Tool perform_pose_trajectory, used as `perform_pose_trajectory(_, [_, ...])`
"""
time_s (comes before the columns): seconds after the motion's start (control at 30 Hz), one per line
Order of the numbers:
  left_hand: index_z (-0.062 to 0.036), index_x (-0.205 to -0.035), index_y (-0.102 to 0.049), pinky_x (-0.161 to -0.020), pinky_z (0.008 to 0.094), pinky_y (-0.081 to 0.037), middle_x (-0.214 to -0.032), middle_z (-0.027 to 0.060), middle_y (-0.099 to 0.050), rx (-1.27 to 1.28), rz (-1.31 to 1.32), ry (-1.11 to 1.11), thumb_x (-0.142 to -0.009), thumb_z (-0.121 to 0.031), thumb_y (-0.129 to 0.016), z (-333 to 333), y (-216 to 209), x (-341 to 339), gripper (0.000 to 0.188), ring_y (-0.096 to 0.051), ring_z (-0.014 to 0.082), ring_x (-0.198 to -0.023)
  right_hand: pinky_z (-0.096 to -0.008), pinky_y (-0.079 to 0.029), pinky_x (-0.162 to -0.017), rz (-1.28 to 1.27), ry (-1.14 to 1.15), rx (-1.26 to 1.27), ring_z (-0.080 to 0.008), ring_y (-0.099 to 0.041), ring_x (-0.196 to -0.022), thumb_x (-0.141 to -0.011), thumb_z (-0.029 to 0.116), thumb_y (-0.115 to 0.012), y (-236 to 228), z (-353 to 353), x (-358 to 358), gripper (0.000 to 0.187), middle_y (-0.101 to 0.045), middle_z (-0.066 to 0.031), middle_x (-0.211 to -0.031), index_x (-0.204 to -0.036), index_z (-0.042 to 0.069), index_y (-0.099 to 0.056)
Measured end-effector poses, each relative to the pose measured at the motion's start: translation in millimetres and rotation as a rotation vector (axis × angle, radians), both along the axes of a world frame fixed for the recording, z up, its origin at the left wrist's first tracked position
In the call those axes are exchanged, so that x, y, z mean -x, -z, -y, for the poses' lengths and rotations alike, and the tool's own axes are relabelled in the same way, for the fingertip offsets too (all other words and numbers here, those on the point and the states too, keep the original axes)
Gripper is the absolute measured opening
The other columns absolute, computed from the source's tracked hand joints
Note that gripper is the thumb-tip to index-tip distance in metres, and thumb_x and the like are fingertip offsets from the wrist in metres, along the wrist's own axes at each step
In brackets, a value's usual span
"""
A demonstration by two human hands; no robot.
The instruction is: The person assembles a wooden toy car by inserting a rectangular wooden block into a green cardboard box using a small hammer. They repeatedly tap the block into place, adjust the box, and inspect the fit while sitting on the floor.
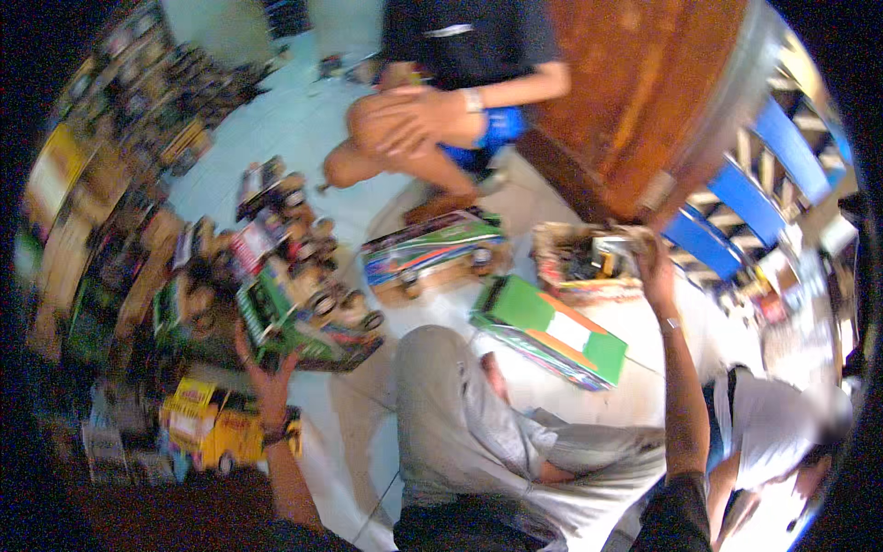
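My left hand (267,379) is at the near end of a green toy truck (308,340), its thumb and fingers spread apart against or just beside it; blur hides the exact contact. Below that hand stands a yellow toy vehicle (216,425). On my right, my right hand (653,267) grips the right rim of a worn open box (589,290) that contains small dark and metallic items, too blurred to name. Between my hands, a green toy bus (552,336) with white and orange panels rests on the floor. Another green and blue toy bus (432,250) lies beyond it.
Across from me a person (469,55) in dark clothes sits with hands over a knee. More toy vehicles (285,221) crowd the left side. A brown wooden piece of furniture (625,101) stands far right. Another person (777,423) in a pale shirt is at lower right.
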State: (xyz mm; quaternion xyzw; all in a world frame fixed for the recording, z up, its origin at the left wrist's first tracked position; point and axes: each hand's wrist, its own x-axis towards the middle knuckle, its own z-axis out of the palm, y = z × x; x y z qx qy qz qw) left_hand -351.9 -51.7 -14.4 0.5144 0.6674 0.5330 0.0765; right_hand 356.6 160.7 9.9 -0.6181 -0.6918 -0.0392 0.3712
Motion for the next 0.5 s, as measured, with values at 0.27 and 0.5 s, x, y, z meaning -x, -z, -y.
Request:
perform_pose_trajectory(0.27, [-0.0066,-0.155,-0.027,-0.12,0.0478,-0.024,-0.155,0.0146,-0.031,-0.1,-0.18,0.12,-0.073,-0.022,-0.09,-36,4,-6,0.105,-0.03,0.0322,-0.144,-0.042,-0.043,-0.109,0.133,-0.132,0.711,-0.0376,-0.053,-0.132,-0.086,0.041,-0.069,-22,-52,-1,0.082,-0.054,-0.0263,-0.144,-0.153,0.007,-0.037])
perform_pose_trajectory(0.5, [-0.0047,-0.152,-0.037,-0.117,0.0534,-0.028,-0.152,0.0203,-0.038,-0.107,-0.405,-0.019,-0.075,-0.035,-0.089,-30,0,-22,0.098,-0.033,0.0404,-0.143,-0.0477,-0.04,-0.111,-0.089,-0.103,0.341,-0.044,-0.047,-0.131,-0.067,0.032,-0.093,51,-54,-30,0.089,-0.049,-0.0252,-0.142,-0.142,0.01,-0.051])
